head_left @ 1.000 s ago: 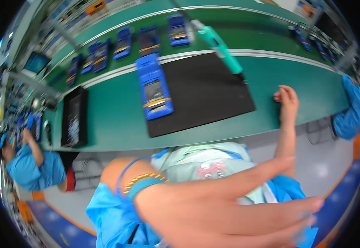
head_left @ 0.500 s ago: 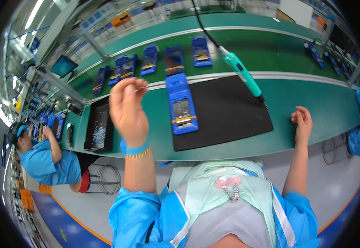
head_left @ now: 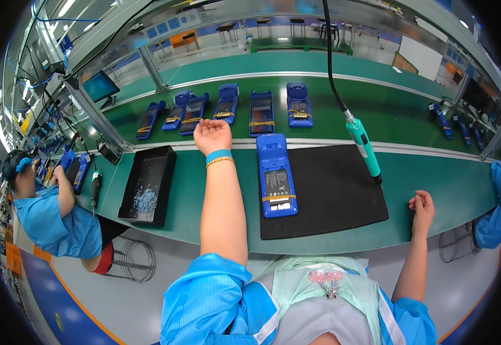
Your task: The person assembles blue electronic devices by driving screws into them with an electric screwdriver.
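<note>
My left hand (head_left: 213, 136) reaches forward to the row of handheld terminals, close to a blue one (head_left: 193, 115) with a yellow rubber band. Its fingers are curled in, and whatever they may hold is hidden. Off to the right, my right hand (head_left: 422, 208) hovers by the bench edge, fingers loosely bent and apart, with nothing visible in them. Between my arms, another blue handheld terminal (head_left: 277, 178) lies on the black mat (head_left: 334, 201), its battery showing under a yellow rubber band. A teal electric screwdriver (head_left: 364, 149) hangs on its cable above the mat.
A black tray (head_left: 170, 172) with small light-blue bits stands on the left of the green bench. Further banded terminals (head_left: 262, 114) line the dark green strip behind a metal rail. At the left a person in blue (head_left: 61, 221) sits working; more terminals (head_left: 440, 121) lie far right.
My left hand has moved forward from beside the mat to the row of terminals. The view has shifted. The terminal on the mat stays in place, and my right hand's fingers have curled a little more.
</note>
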The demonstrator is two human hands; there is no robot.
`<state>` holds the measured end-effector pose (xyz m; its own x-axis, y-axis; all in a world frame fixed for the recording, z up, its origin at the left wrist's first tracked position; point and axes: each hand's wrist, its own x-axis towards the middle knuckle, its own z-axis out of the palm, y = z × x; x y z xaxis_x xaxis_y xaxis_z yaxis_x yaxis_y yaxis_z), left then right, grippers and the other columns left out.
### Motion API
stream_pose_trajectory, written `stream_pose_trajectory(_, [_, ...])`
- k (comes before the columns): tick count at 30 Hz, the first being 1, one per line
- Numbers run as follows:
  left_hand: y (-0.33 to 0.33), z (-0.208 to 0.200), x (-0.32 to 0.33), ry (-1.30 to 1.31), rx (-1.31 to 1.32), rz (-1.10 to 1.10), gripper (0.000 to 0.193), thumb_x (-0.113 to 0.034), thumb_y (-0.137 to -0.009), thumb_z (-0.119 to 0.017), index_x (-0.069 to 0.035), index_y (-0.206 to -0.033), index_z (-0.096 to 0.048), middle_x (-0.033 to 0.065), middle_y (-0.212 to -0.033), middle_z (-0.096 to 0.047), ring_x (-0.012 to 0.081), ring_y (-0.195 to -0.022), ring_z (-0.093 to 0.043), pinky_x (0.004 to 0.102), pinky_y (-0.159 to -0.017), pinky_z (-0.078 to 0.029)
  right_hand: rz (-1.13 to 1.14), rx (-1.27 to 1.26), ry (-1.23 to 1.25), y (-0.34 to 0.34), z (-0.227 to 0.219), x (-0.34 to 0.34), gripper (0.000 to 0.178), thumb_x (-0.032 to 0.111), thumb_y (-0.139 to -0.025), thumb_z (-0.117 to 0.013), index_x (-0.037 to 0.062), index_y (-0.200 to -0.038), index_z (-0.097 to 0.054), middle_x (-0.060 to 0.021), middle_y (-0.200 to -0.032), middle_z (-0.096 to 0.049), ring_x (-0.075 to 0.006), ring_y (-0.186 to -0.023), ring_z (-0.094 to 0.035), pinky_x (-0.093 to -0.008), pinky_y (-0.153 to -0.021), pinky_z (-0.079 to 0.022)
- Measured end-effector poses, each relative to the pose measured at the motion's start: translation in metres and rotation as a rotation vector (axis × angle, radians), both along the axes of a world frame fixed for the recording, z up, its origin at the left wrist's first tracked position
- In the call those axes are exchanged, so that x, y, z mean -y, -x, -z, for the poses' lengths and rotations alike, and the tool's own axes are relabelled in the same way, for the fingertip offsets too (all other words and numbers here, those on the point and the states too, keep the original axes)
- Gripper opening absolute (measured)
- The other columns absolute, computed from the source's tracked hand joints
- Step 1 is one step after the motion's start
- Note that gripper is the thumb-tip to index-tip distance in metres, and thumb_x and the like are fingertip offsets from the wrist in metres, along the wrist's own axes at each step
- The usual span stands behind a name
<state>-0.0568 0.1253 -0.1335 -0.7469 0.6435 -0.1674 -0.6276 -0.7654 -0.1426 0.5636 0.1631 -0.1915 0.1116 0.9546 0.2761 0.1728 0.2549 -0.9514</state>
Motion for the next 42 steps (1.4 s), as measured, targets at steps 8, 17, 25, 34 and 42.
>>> stream_pose_trajectory(8, [-0.016, 0.014, -0.022, 0.636, -1.001, 0.014, 0.014, -0.019, -0.095, -0.062, -0.006, -0.1, -0.064, -0.0007, -0.081, -0.058, 0.0069, -0.066, -0.052, 0.0202, -0.054, -0.04, 0.249, 0.342, -0.127, 0.005, 0.002, 0.008, 0.013, 0.007, -0.098, -0.053, 0.0014, -0.105, -0.063, 0.0002, -0.067, -0.053, -0.0087, -0.061, -0.049, -0.0256, -0.057, -0.039])
stream_pose_trajectory(17, [-0.058, 0.04, -0.04, 0.698, -1.466, 0.114, 0.018, -0.021, -0.098, -0.061, -0.005, -0.095, -0.069, 0.0008, -0.082, -0.065, 0.0083, -0.075, -0.059, 0.0229, -0.067, -0.048, 0.388, 0.905, -0.015, 0.034, -0.014, 0.008, 0.016, 0.009, -0.092, -0.056, 0.0051, -0.107, -0.063, -0.0137, -0.066, -0.059, -0.0266, -0.058, -0.057, -0.0401, -0.059, -0.046])
stream_pose_trajectory(25, [-0.051, 0.046, -0.043, 0.668, -1.256, 0.253, 0.023, -0.026, -0.097, -0.062, -0.005, -0.097, -0.07, 0.003, -0.083, -0.066, 0.0104, -0.074, -0.06, 0.025, -0.067, -0.049, 0.472, 1.033, -0.015, 0.041, -0.015, 0.004, 0.019, 0.018, -0.088, -0.06, 0.009, -0.105, -0.064, -0.0198, -0.08, -0.069, -0.0399, -0.077, -0.067, -0.048, -0.068, -0.052])
stream_pose_trajectory(34, [-0.058, 0.042, -0.045, 0.578, -0.97, 0.369, 0.025, -0.028, -0.098, -0.061, -0.004, -0.096, -0.067, 0.0026, -0.081, -0.063, 0.0106, -0.07, -0.057, 0.0256, -0.065, -0.048, 0.536, 1.076, 0.016, 0.049, -0.021, 0.013, 0.014, 0.019, -0.085, -0.059, 0.0088, -0.094, -0.064, -0.0206, -0.083, -0.069, -0.041, -0.08, -0.066, -0.0517, -0.072, -0.053])
stream_pose_trajectory(42, [-0.037, 0.068, -0.05, 0.556, -1.292, 0.29, 0.026, -0.027, -0.096, -0.063, -0.002, -0.103, -0.067, 0.0069, -0.095, -0.065, 0.0154, -0.089, -0.06, 0.0293, -0.083, -0.049, 0.488, 1.066, 0.03, 0.056, -0.024, 0.008, 0.019, 0.019, -0.084, -0.055, 0.0049, -0.095, -0.061, -0.0232, -0.084, -0.069, -0.0414, -0.082, -0.068, -0.0534, -0.074, -0.054])
